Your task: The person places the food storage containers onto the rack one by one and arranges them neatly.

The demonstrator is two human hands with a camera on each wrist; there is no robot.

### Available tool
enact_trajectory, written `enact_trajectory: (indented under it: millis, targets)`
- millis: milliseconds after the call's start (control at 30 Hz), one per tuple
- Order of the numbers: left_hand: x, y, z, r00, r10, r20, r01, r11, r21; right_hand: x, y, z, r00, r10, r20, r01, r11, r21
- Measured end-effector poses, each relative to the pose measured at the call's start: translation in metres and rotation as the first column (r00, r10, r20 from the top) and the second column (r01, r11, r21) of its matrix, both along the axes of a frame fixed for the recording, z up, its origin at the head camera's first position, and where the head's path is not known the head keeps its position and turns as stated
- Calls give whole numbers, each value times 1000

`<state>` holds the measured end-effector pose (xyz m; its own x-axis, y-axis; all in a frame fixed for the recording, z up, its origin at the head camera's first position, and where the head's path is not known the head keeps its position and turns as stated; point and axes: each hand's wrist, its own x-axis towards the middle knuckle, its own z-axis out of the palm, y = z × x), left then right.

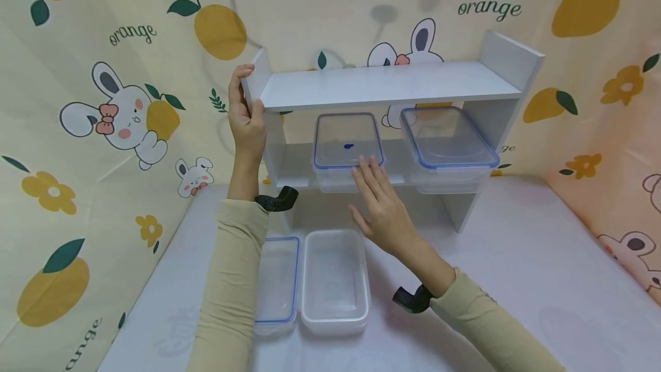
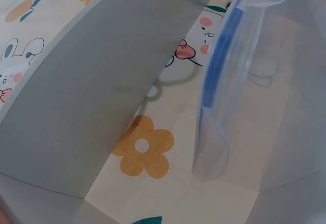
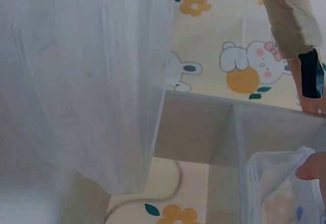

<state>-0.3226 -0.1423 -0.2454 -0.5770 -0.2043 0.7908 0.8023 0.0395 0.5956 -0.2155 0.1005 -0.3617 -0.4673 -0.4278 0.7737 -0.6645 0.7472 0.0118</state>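
My left hand [image 1: 249, 122] grips the left side panel of a white shelf unit [image 1: 392, 82], fingers over the outer edge and thumb in front. On the middle board stands a clear food container with a blue-rimmed lid [image 1: 343, 136]. The straight fingertips of my right hand [image 1: 384, 211] are right at the front edge of that lid, with the thumb spread aside. In the right wrist view, this container [image 3: 275, 188] appears beside the thumb. A second blue-rimmed container [image 1: 449, 142] stands to its right on the same board, its front jutting out past the board's edge.
On the table before the shelf lie a lidded container [image 1: 279, 280], partly behind my left sleeve, and an uncovered whitish container [image 1: 335, 274] next to it. A patterned cloth [image 1: 129, 177] hangs behind and at both sides. Black wrist cameras [image 1: 279, 198] sit on both wrists.
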Motion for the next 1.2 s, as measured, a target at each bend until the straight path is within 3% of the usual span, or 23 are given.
enact_trajectory:
  millis: [300, 567, 833, 1000, 1200]
  targets:
    - [2, 2, 1, 1000, -3, -6, 3, 1000, 6, 12, 4, -9, 994, 112, 13, -109, 984, -140]
    - [26, 9, 12, 1000, -9, 13, 9, 1000, 10, 25, 10, -15, 979, 195, 61, -169, 939, -300]
    - [4, 1, 1, 1000, -6, 4, 6, 1000, 13, 35, 13, -21, 968, 240, 70, -195, 899, -393]
    - [0, 0, 0, 999, -20, -26, 21, 999, 30, 43, 13, -29, 960, 238, 147, -152, 885, -440]
    - [1, 1, 1, 999, -30, -8, 31, 999, 41, 51, 12, -42, 946, 237, 223, -109, 876, -469]
